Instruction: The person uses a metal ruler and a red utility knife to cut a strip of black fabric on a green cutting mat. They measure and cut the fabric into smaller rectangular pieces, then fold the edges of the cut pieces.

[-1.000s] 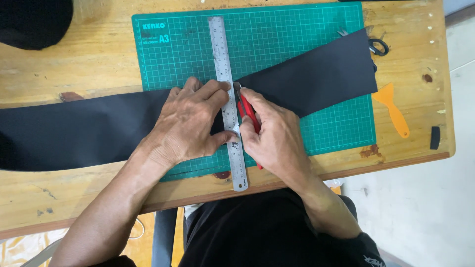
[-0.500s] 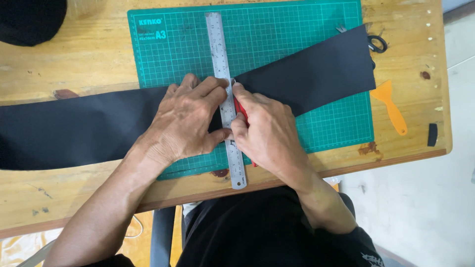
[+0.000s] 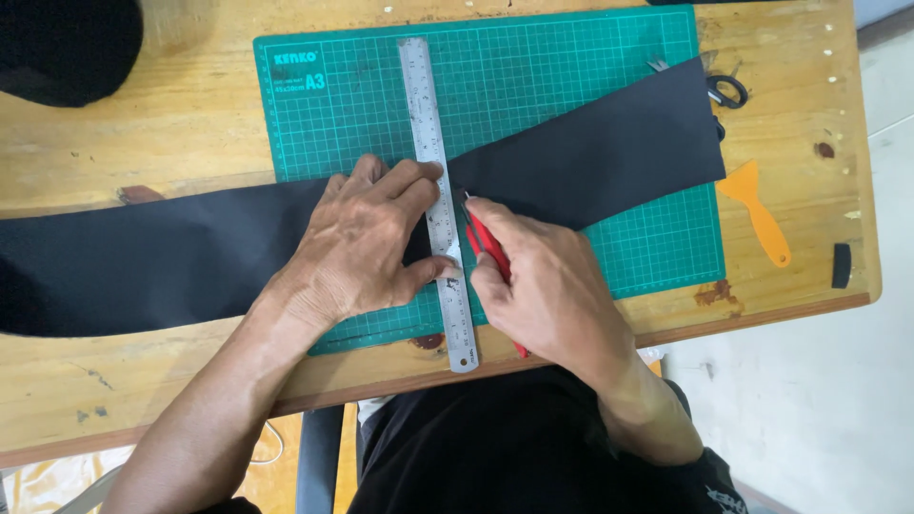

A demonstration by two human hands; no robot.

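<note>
My left hand [image 3: 367,243] lies flat and spread open on the ruler [image 3: 436,190]. The fingertips and the thumb press on its metal edge, and the palm rests on the black sheet [image 3: 590,157]. It grips nothing, it only pushes down. My right hand [image 3: 547,286] is closed around a red knife [image 3: 487,246], a thin one. The tip of the knife touches the sheet just beside the right edge of the ruler, and the red end of the handle shows below my palm.

The ruler is a long, narrow strip of steel, grey and a little shiny, with fine marks along both sides. It lies across the sheet, almost upright in the view, and its lower end with a small hole passes over the edge of the mat [image 3: 571,67].

The sheet is a long matte band, smooth and dark. It goes from the far left of the table [image 3: 190,124] over the mat to the right. The mat is green, rectangular, with a pale grid. The table is of worn yellow wood, with stains and scratches.

To the right of the mat lie an orange plastic scraper [image 3: 757,211] with a broad blade, black scissors [image 3: 728,90], partly under the sheet, and a small black block [image 3: 842,265] near the table edge. A dark round thing [image 3: 67,48] sits at the top left corner.
</note>
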